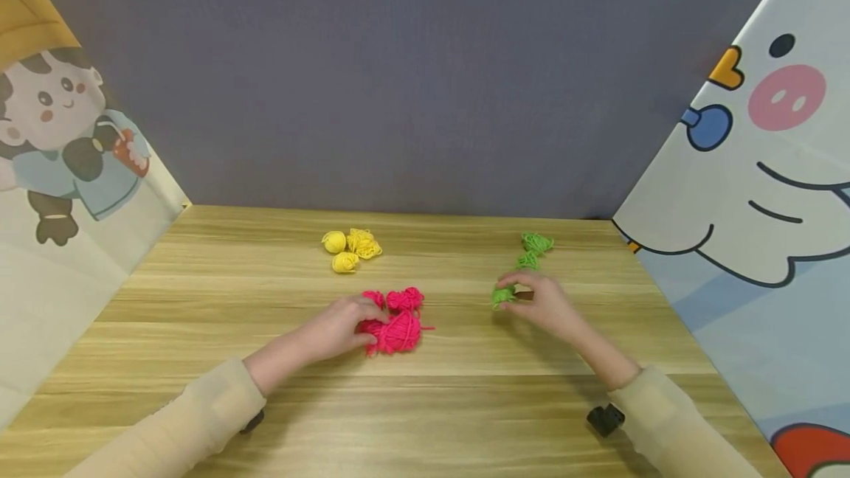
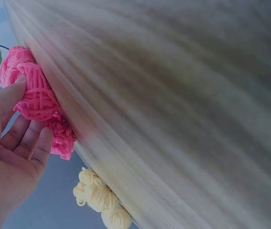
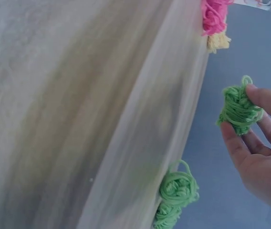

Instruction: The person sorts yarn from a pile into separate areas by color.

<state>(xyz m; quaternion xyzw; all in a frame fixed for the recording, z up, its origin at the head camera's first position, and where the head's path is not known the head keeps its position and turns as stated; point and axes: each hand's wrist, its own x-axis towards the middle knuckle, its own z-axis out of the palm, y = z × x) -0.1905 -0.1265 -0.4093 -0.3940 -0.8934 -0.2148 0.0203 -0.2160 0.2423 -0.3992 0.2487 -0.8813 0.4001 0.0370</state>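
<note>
My left hand (image 1: 347, 327) is at a cluster of pink yarn balls near the middle of the table. Its thumb and fingers are around the large pink yarn ball (image 1: 401, 333), also seen in the left wrist view (image 2: 40, 98). Smaller pink yarn bundles (image 1: 405, 299) lie just behind it. On the right, my right hand (image 1: 541, 303) pinches a green yarn ball (image 3: 240, 109) between thumb and fingers, held off the table. Two more green yarn balls (image 1: 536, 243) lie beyond that hand, close together.
Three yellow yarn balls (image 1: 344, 262) sit grouped at the back left of the wooden table (image 1: 425, 404). A grey panel (image 1: 412, 80) stands behind the table. Cartoon-printed panels (image 1: 717, 190) border both sides.
</note>
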